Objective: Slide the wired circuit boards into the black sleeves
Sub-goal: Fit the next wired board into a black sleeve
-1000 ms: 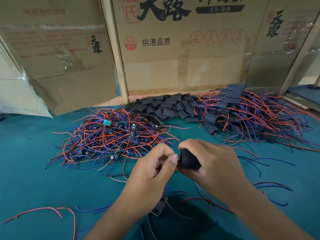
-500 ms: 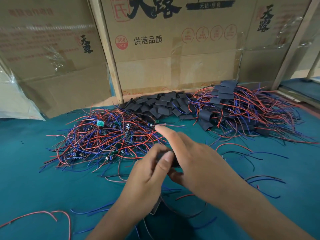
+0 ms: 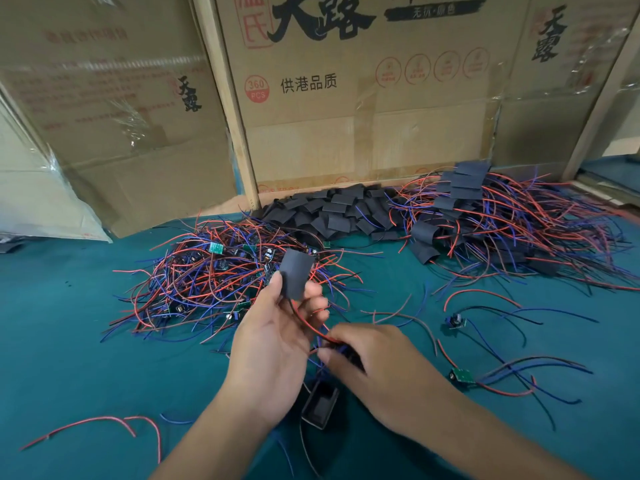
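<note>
Left hand (image 3: 273, 337) raised, palm up, thumb and fingers (image 3: 313, 292) pinching black sleeve (image 3: 296, 273) upright above wire pile (image 3: 214, 282). Right hand (image 3: 377, 362) lower, palm down, fingers curled tight round red and blue wires (image 3: 311, 329) hanging from sleeve, over green surface (image 3: 69, 358).

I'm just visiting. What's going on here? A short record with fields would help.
Left hand: left hand holds a black sleeve upright, wires trailing from its bottom
Right hand: right hand pinches those red and blue wires
Unsleeved boards: tangled pile, left
Empty sleeves: heap by the cardboard
Finished pieces: pile, right
Surface: green table
</note>
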Tool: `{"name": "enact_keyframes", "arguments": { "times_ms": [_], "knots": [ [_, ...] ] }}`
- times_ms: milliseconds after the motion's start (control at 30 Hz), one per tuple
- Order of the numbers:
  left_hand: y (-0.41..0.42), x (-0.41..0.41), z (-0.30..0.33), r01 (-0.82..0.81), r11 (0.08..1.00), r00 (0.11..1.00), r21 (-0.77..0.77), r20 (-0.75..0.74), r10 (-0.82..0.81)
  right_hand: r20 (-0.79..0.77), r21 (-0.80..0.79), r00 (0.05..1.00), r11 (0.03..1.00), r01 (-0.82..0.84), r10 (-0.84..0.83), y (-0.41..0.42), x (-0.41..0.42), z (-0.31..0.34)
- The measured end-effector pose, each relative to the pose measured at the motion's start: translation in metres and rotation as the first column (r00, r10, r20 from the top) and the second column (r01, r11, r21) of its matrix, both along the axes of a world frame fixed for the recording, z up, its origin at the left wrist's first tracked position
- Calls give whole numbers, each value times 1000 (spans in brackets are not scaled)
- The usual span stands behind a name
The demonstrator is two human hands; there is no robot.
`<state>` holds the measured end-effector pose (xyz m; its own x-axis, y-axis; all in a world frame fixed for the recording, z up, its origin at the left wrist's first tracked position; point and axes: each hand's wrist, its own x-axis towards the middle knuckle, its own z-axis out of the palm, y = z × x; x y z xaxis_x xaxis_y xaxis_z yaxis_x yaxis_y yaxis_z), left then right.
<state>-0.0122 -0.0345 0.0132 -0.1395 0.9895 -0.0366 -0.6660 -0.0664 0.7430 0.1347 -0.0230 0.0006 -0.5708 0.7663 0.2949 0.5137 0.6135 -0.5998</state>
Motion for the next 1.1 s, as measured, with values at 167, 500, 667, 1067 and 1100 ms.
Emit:
{"name": "enact_keyframes", "arguments": {
  "times_ms": [167, 500, 667, 1067, 1100],
  "knots": [
    [1, -3, 0, -28, 999, 999, 43, -38, 29, -136, 9, 991, 1000, 16, -14, 6, 8, 2],
    [-1, 7, -14, -56, 998, 964, -21, -262, 48, -133, -146, 979, 980, 134, -153, 15, 21, 4],
    [1, 5, -17, -56, 996, 967, -71, -250, 37, -252, -262, 947, 956, 132, -199, 22, 30, 5],
    [4, -6, -15, 67, 992, 973, 108, -226, -42, -359, -367, 921, 930, 9, -151, 29, 36, 5],
    [4, -7, -14, 69, 989, 975, 127, -217, -40, -379, -384, 915, 923, -16, -141, 29, 35, 5]
  ]
}}
